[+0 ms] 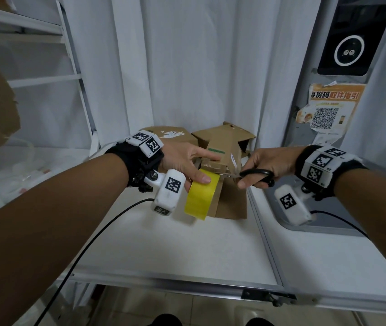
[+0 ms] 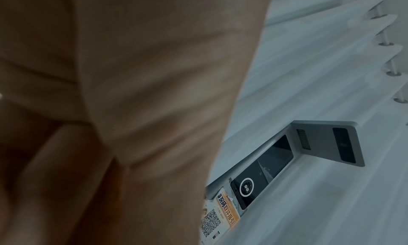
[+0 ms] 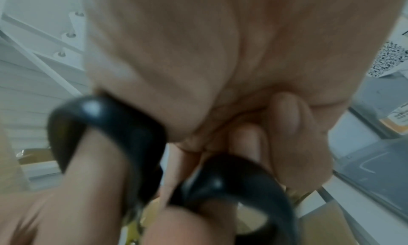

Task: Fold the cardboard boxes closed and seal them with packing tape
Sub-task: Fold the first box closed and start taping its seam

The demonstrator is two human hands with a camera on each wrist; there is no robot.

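Note:
A small brown cardboard box [image 1: 224,158] stands on the white table [image 1: 187,243] near the back. My left hand [image 1: 187,161] grips a yellow tape roll [image 1: 200,196] against the box's front, thumb over the roll and index finger lying on the box top. My right hand [image 1: 264,165] holds black-handled scissors [image 1: 255,176] with fingers through the loops; the blades point left at the tape between roll and box. The right wrist view shows the scissors [image 3: 114,126] handles up close. The left wrist view shows mostly my blurred palm [image 2: 132,91].
More brown cardboard boxes [image 1: 175,137] sit behind, against a white curtain [image 1: 187,67]. A grey kiosk [image 1: 352,67] with a QR poster [image 1: 328,109] stands at right, its tray beyond the table's right edge. White shelving [image 1: 34,78] is at left. Cables trail over the table front.

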